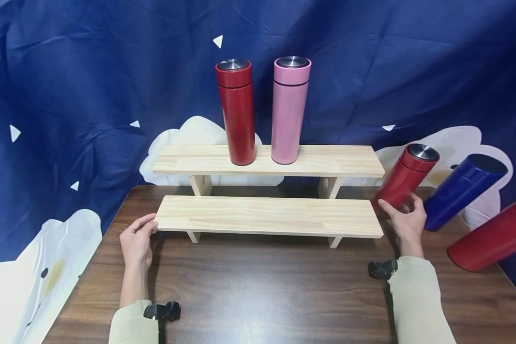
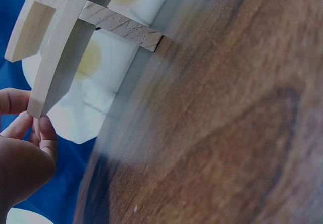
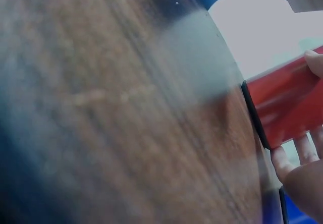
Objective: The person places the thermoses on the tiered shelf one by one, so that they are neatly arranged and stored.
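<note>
At the left end of the lower shelf board (image 1: 266, 215), my left hand (image 1: 136, 241) pinches the corner between thumb and fingers. The left wrist view shows that hand (image 2: 25, 153) at the tip of the pale wooden board (image 2: 60, 57). My right hand (image 1: 407, 223) grips the lower part of a red thermos bottle (image 1: 408, 172) with a steel-topped lid, just right of the shelf. In the right wrist view, thumb and fingers lie on opposite sides of the red thermos bottle (image 3: 287, 105), whose dark base is close to the table.
On the upper shelf board (image 1: 189, 160) stand a red bottle (image 1: 238, 119) and a pink bottle (image 1: 289, 119). A blue bottle (image 1: 462, 193) and another red bottle (image 1: 494, 239) stand at the right of the wooden table (image 1: 275, 296). A blue curtain (image 1: 112, 71) hangs behind.
</note>
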Available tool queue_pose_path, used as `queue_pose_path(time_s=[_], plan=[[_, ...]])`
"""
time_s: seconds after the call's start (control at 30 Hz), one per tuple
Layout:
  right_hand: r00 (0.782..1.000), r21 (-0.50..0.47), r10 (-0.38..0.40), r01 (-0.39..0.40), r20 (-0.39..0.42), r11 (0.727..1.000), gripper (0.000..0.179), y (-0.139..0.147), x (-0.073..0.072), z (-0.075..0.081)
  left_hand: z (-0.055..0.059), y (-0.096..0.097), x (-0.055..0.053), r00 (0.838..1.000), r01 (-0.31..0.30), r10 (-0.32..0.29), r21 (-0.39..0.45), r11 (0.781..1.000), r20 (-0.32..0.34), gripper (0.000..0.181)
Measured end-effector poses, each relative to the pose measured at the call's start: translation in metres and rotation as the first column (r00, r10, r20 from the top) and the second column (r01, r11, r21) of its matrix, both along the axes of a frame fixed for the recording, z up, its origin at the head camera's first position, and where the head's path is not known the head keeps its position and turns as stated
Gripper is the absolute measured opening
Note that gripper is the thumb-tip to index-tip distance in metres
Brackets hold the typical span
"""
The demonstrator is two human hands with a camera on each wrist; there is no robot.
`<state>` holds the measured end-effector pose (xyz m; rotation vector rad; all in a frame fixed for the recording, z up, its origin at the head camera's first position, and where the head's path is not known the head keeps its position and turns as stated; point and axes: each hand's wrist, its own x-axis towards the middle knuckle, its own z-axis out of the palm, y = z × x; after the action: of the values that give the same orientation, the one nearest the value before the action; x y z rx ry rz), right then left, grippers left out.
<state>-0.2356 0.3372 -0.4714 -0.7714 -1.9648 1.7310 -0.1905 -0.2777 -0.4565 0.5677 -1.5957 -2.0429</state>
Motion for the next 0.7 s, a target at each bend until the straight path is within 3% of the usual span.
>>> queue_pose_path(time_s=[0.47,0.7], plan=[[0.999,0.017,-0.021,0.022,-0.048,1.000,0.082,-0.001,0.005,0.016,-0.002,0.000,-0.001,1.000,-0.001,0.001,-0.001,1.000,-0.002,0.024],[0.995,0.088,-0.022,0.030,-0.093,0.996,0.076,-0.003,0.009,0.024,-0.002,-0.001,0.000,1.000,0.002,-0.002,0.002,1.000,-0.005,0.023]])
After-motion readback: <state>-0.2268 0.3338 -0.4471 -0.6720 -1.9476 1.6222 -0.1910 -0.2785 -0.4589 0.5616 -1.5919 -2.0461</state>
